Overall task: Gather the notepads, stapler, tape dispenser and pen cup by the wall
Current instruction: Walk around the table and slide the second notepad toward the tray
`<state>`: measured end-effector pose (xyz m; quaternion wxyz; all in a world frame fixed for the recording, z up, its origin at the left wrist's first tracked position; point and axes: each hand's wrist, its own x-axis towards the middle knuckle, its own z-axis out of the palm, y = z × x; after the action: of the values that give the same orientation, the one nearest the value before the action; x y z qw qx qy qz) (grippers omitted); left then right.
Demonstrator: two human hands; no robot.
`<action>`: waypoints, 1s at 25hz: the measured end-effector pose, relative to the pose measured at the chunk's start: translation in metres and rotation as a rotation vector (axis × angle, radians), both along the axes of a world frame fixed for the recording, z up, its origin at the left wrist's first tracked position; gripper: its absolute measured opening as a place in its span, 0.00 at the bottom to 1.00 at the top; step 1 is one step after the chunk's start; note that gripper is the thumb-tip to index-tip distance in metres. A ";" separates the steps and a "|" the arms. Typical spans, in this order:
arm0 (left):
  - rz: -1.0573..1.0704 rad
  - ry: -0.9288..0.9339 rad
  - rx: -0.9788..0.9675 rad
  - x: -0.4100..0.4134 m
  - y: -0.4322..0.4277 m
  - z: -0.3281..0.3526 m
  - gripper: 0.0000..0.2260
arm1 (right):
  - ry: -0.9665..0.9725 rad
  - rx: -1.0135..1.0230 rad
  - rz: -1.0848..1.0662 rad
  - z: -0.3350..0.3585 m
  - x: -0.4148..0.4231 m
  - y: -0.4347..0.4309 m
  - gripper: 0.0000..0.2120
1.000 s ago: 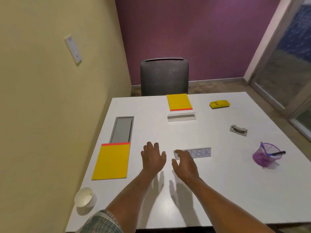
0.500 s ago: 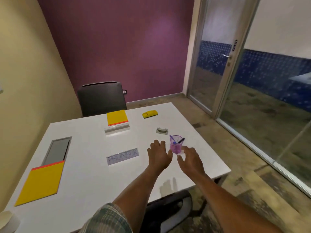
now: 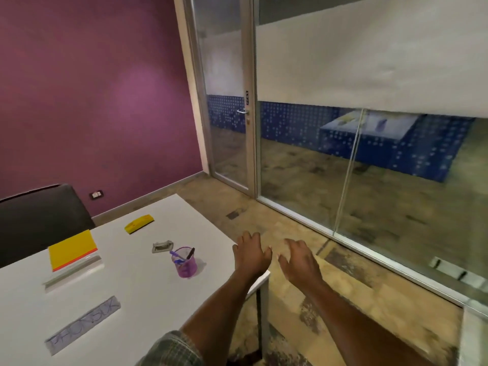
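Note:
The purple pen cup (image 3: 186, 263) with pens stands near the table's right edge. Behind it lies a grey stapler (image 3: 162, 246), and farther back a yellow tape dispenser (image 3: 139, 224). A yellow notepad (image 3: 72, 249) lies at the back left, beside a clear strip. My left hand (image 3: 250, 254) hovers over the table's right corner with loose fingers, holding nothing. My right hand (image 3: 298, 262) hangs beyond the table edge, above the floor, fingers relaxed and empty. Both hands are to the right of the cup, apart from it.
A white table (image 3: 137, 289) carries a paper name label (image 3: 84, 324). A dark chair (image 3: 39, 220) stands behind it by the purple wall. Glass door and glass partition (image 3: 303, 167) run along the right, with bare floor between them and the table.
The view has swung far to the right; the left notepad and paper cup left the frame. Both hands moved right, past the pen cup to the table's corner.

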<state>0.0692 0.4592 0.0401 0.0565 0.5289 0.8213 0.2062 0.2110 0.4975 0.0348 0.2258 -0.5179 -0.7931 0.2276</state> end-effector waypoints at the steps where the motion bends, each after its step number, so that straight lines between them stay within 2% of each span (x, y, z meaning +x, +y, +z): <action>1: -0.014 -0.006 -0.004 0.006 0.013 -0.003 0.21 | -0.006 -0.003 -0.026 -0.001 0.007 0.010 0.26; 5: -0.059 -0.062 -0.022 0.031 0.070 -0.004 0.23 | -0.023 -0.018 -0.102 -0.003 0.027 0.063 0.26; 10: -0.044 -0.095 -0.033 0.020 0.157 -0.017 0.22 | -0.073 -0.034 -0.084 -0.012 0.018 0.151 0.25; 17: 0.040 -0.076 -0.101 -0.037 0.293 -0.042 0.21 | -0.122 -0.026 -0.023 -0.015 -0.037 0.305 0.27; 25: 0.097 -0.062 -0.133 -0.095 0.397 -0.051 0.22 | -0.121 -0.067 0.064 -0.020 -0.098 0.413 0.27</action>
<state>-0.0256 0.8563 -0.0108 0.1068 0.4771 0.8556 0.1699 0.1132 0.9100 0.0151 0.1524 -0.5124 -0.8134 0.2295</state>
